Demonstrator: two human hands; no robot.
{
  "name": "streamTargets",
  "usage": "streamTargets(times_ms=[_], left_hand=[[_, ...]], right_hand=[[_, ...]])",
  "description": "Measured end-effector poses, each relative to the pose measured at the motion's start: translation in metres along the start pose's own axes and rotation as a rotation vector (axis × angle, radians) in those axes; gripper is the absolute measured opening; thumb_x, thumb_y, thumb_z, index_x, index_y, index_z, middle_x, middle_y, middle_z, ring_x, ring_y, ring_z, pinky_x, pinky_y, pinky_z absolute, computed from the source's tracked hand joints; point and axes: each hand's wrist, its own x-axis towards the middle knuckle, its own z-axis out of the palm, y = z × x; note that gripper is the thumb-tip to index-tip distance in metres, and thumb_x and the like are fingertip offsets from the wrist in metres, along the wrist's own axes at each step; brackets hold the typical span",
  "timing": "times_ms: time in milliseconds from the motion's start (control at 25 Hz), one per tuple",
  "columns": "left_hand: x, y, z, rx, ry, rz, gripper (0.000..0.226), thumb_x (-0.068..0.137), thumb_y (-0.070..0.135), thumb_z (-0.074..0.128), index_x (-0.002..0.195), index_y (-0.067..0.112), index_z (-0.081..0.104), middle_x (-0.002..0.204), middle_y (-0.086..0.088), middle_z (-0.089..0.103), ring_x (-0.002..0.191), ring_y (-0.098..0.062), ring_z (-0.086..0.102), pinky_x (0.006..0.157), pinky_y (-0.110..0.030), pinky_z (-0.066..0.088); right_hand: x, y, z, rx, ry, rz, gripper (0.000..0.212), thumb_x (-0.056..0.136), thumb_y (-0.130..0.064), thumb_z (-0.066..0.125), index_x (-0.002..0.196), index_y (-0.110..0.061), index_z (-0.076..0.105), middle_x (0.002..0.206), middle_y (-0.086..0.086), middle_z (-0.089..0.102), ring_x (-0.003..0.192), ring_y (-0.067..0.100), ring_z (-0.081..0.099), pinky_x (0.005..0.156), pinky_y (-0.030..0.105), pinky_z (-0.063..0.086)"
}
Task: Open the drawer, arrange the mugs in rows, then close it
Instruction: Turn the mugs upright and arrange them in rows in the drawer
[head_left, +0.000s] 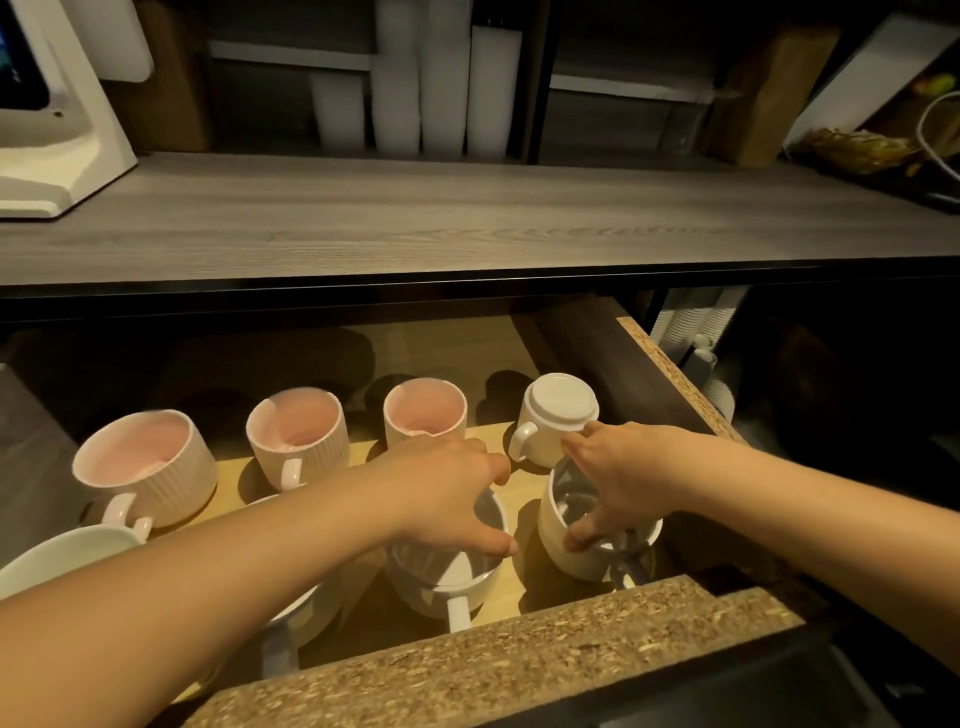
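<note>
A: What condition is observed for the drawer (675, 374)?

B: It is pulled out beneath the grey wood-grain countertop (415, 218). Its chipboard front edge (519, 654) is seen nearest the camera, and its pale wooden floor is exposed.

A: How are the mugs distributed?

B: A back row is formed by three ribbed mugs with pink interiors: the left ribbed mug (148, 467), the middle ribbed mug (298, 436) and the right ribbed mug (426, 410), all upright. At the right end of that row an inverted white mug (556, 421) is set base-up, its handle turned to the left. In the front row, a centre white mug (447, 577) and a right white mug (587, 535) are stood upright. A further white mug (67, 556) at front left is largely hidden by the forearm.

A: What is recorded for the hands?

B: The left hand (447, 493) is spread over the rim of the centre white mug, with fingers curled down on its far and right sides. The right hand (618, 478) is closed on the right white mug, the thumb placed inside the rim and the fingers on the rim's far side. One fingertip is seen touching the inverted white mug.

A: Anything beyond the drawer?

B: A white appliance (57, 130) is positioned at the countertop's left.
</note>
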Motion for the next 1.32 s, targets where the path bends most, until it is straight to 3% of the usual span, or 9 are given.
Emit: streamTargets(times_ms=[120, 200, 320, 520, 680, 800, 960, 1160, 1320], left_hand=[[-0.001, 0.0, 0.0, -0.001, 0.003, -0.003, 0.062, 0.081, 0.058, 0.056, 0.134, 0.029, 0.041, 0.134, 0.004, 0.051, 0.116, -0.016, 0.05, 0.09, -0.029, 0.045], [0.0, 0.0, -0.001, 0.005, 0.04, 0.0, 0.059, 0.083, 0.057, 0.054, 0.133, 0.028, 0.042, 0.133, 0.004, 0.051, 0.115, -0.015, 0.05, 0.091, -0.03, 0.045], [0.002, -0.005, -0.004, -0.007, 0.151, -0.012, 0.051, 0.087, 0.052, 0.05, 0.132, 0.029, 0.043, 0.131, 0.004, 0.05, 0.115, -0.013, 0.047, 0.093, -0.03, 0.043], [0.003, -0.018, -0.009, 0.045, 0.308, -0.06, 0.053, 0.089, 0.049, 0.047, 0.136, 0.027, 0.038, 0.141, 0.003, 0.04, 0.129, -0.015, 0.035, 0.106, -0.033, 0.03], [0.005, -0.03, -0.013, 0.005, 0.371, -0.113, 0.051, 0.09, 0.044, 0.047, 0.136, 0.025, 0.038, 0.141, 0.002, 0.038, 0.125, -0.017, 0.038, 0.1, -0.032, 0.033], [0.007, -0.036, -0.012, -0.001, 0.38, -0.149, 0.048, 0.091, 0.043, 0.046, 0.135, 0.025, 0.039, 0.14, 0.002, 0.039, 0.124, -0.017, 0.038, 0.1, -0.032, 0.034], [0.007, -0.043, -0.009, 0.003, 0.357, -0.17, 0.047, 0.091, 0.043, 0.046, 0.135, 0.026, 0.039, 0.139, 0.003, 0.041, 0.124, -0.016, 0.038, 0.101, -0.033, 0.032], [0.005, -0.047, -0.009, -0.032, 0.358, -0.19, 0.051, 0.091, 0.043, 0.048, 0.137, 0.028, 0.035, 0.142, 0.005, 0.038, 0.128, -0.014, 0.034, 0.105, -0.032, 0.028], [0.004, -0.047, -0.012, -0.034, 0.372, -0.224, 0.061, 0.091, 0.046, 0.048, 0.143, 0.026, 0.024, 0.15, 0.005, 0.029, 0.136, -0.015, 0.027, 0.11, -0.032, 0.023]], right_hand=[[0.001, 0.002, -0.003, 0.015, -0.026, 0.022, 0.077, 0.074, -0.06, 0.062, 0.132, -0.016, 0.041, 0.128, 0.005, 0.056, 0.108, 0.023, 0.059, 0.075, 0.024, 0.045], [0.001, 0.003, -0.011, 0.032, -0.036, 0.044, 0.079, 0.075, -0.065, 0.056, 0.136, -0.019, 0.038, 0.134, 0.006, 0.053, 0.114, 0.025, 0.055, 0.086, 0.03, 0.047], [0.012, 0.008, -0.028, 0.002, 0.144, 0.077, 0.073, 0.081, -0.062, 0.049, 0.139, -0.019, 0.037, 0.138, 0.007, 0.046, 0.116, 0.026, 0.053, 0.094, 0.035, 0.047], [0.06, 0.015, -0.042, 0.107, 0.253, 0.213, 0.054, 0.089, -0.045, 0.05, 0.132, -0.012, 0.046, 0.122, 0.011, 0.056, 0.104, 0.026, 0.058, 0.074, 0.028, 0.046], [0.08, 0.02, -0.039, 0.212, 0.204, 0.332, 0.061, 0.087, -0.055, 0.047, 0.128, -0.01, 0.05, 0.12, 0.01, 0.061, 0.101, 0.025, 0.061, 0.072, 0.027, 0.047], [0.089, 0.02, -0.03, 0.253, 0.263, 0.365, 0.067, 0.08, -0.062, 0.052, 0.124, -0.012, 0.054, 0.111, 0.009, 0.062, 0.086, 0.022, 0.059, 0.066, 0.027, 0.049], [0.096, 0.02, -0.019, 0.25, 0.323, 0.326, 0.059, 0.076, -0.059, 0.061, 0.113, -0.015, 0.062, 0.091, 0.003, 0.062, 0.078, 0.018, 0.06, 0.063, 0.025, 0.049], [0.081, 0.022, -0.027, 0.264, 0.379, 0.179, 0.065, 0.072, -0.051, 0.07, 0.123, -0.015, 0.055, 0.105, 0.005, 0.065, 0.087, 0.019, 0.063, 0.069, 0.024, 0.055], [0.051, 0.009, -0.046, 0.316, 0.398, 0.022, 0.07, 0.071, -0.046, 0.072, 0.129, -0.02, 0.046, 0.114, 0.004, 0.062, 0.087, 0.015, 0.058, 0.066, 0.02, 0.051]])
